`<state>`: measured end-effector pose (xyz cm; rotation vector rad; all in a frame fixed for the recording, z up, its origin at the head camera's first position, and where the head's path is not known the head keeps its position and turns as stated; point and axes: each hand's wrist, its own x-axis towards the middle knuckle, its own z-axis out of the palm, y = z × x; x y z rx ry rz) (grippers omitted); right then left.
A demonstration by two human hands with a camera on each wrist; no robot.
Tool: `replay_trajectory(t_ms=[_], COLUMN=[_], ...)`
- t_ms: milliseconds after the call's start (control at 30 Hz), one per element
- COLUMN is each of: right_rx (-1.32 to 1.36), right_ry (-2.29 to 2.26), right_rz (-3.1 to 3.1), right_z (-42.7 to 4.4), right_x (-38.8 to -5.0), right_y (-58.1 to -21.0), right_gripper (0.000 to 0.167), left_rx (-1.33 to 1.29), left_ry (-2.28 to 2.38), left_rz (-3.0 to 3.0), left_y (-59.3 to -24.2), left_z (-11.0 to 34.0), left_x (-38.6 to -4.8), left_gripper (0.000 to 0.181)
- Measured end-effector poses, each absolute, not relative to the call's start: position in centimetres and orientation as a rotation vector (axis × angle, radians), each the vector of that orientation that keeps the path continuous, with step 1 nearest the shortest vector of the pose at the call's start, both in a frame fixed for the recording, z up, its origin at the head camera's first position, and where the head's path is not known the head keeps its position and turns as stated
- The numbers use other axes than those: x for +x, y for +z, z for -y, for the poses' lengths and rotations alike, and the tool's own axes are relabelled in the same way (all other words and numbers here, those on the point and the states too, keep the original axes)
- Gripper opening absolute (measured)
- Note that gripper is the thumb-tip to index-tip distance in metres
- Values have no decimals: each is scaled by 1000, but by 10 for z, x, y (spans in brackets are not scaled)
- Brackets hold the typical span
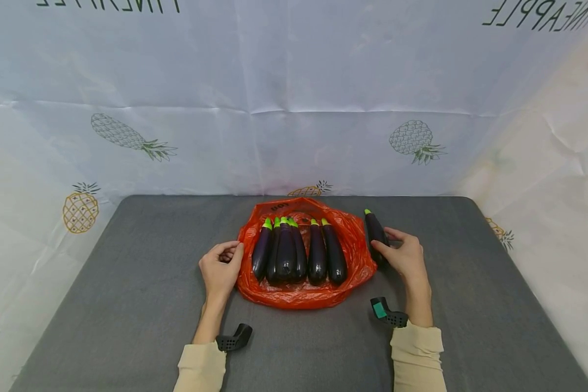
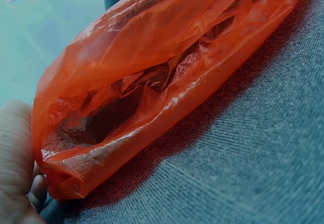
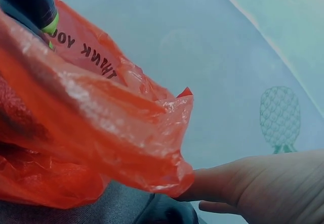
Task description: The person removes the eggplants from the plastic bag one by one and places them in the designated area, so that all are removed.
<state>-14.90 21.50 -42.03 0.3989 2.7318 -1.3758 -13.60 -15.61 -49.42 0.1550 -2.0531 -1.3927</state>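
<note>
An orange-red plastic bag [image 1: 304, 299] lies spread on the table, with several dark purple eggplants [image 1: 286, 253] side by side on it, green ends toward the back. My left hand [image 1: 222, 269] pinches the bag's left edge; in the left wrist view part of this hand [image 2: 15, 158] is against the bag [image 2: 136, 143]. Just outside the bag's right edge, my right hand [image 1: 404, 256] holds a single eggplant [image 1: 374, 228] between thumb and fingers. In the right wrist view the hand [image 3: 273, 186] is beside the bag [image 3: 126, 153], which partly hides the dark eggplant [image 3: 169, 211].
The grey table [image 1: 127, 305] extends around the bag on all sides. Behind its far edge hangs a pale curtain [image 1: 323, 152] with pineapple prints. A black wrist device [image 1: 235, 338] is on the left wrist and another [image 1: 389, 314] on the right.
</note>
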Motion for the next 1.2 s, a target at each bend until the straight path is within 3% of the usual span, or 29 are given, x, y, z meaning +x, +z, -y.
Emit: replay_trajectory(t_ms=[433,767,1200], right_rx=[395,367,145], right_ry=[-1597,-1786,-1936], right_rz=[-2975,-3009,-2898], right_z=[-211,-202,-169], right_x=[-148,-147,-147], right_y=[-413,-404,-396], right_gripper=[41,41,38], left_rx=[140,164,145], left_ry=[-1390,-1427,-1431], left_rz=[2036,2035,2039], left_y=[-459,-458,-458], left_z=[143,143,144], left_x=[-122,-123,-121], left_gripper=[4,4,4])
